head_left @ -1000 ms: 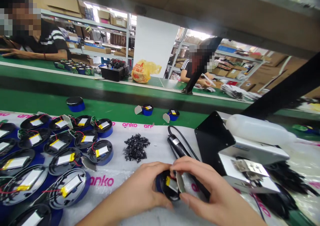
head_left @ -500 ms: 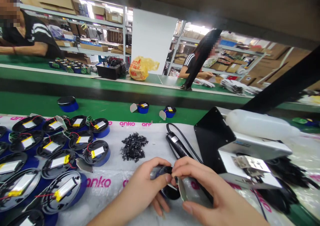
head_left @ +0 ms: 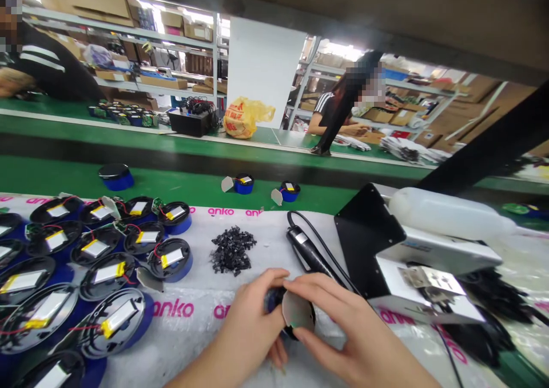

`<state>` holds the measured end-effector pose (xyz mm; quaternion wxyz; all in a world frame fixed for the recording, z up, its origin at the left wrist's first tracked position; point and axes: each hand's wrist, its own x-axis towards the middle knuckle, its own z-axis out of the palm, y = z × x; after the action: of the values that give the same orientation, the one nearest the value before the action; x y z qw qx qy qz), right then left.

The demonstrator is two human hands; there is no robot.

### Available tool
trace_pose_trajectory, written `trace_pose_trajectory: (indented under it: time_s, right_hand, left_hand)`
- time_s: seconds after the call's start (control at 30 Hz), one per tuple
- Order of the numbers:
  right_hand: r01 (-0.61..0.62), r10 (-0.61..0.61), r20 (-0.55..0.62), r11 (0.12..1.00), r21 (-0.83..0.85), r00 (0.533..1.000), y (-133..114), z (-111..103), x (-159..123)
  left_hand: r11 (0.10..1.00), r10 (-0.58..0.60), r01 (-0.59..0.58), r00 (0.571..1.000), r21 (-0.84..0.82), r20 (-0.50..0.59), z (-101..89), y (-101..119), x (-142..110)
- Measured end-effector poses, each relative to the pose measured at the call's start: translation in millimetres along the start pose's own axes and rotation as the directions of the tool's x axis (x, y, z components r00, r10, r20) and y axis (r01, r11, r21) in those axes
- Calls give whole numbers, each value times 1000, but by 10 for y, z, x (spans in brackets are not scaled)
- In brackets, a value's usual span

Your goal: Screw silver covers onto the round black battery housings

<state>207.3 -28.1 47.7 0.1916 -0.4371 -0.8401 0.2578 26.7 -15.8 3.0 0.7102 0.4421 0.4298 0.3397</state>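
My left hand (head_left: 246, 319) is wrapped round the side of a small round blue-and-black housing (head_left: 273, 300), low in the middle of the view. Over the housing's opening lies a flat grey circuit board (head_left: 297, 310). My right hand (head_left: 347, 325) pinches this board by its edge, fingertips at the top and thumb below. The inside of the housing is mostly hidden by the board and fingers. Just beyond my hands sits a heap of small black parts (head_left: 234, 251). A black handheld electric tool with a cord (head_left: 311, 254) lies behind my right hand.
Several open blue housings (head_left: 105, 274) with white batteries crowd the left. Two more (head_left: 244, 186) and a lidded one (head_left: 116, 178) stand on the green bench. A metal machine (head_left: 429, 285) with a white bottle (head_left: 450, 211) occupies the right. Two people work across the bench.
The grey board has turned from edge-on, standing beside the housing, to lying flat over its opening. My right fingers have shifted left with it. The co-worker at far left has leaned further left.
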Motion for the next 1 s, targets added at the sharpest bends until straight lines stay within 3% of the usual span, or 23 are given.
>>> trace_pose_trajectory:
  time_s: [0.13, 0.33, 0.6, 1.0]
  right_hand:
    - [-9, 10, 14, 999, -49, 1000, -12, 6, -13]
    - [8, -6, 15, 992, -126, 1000, -1, 40, -33]
    - [97, -100, 0, 970, -223, 995, -83, -23, -16]
    - [-14, 13, -5, 996, -83, 1000, -1, 30, -29]
  left_hand:
    - [980, -117, 148, 970, -137, 211, -168, 66, -6]
    - [922, -145, 234, 948, -308, 284, -257, 127, 0]
    - [927, -147, 223, 955, -301, 257, -254, 41, 19]
    - [982, -98, 117, 987, -150, 129, -171, -100, 52]
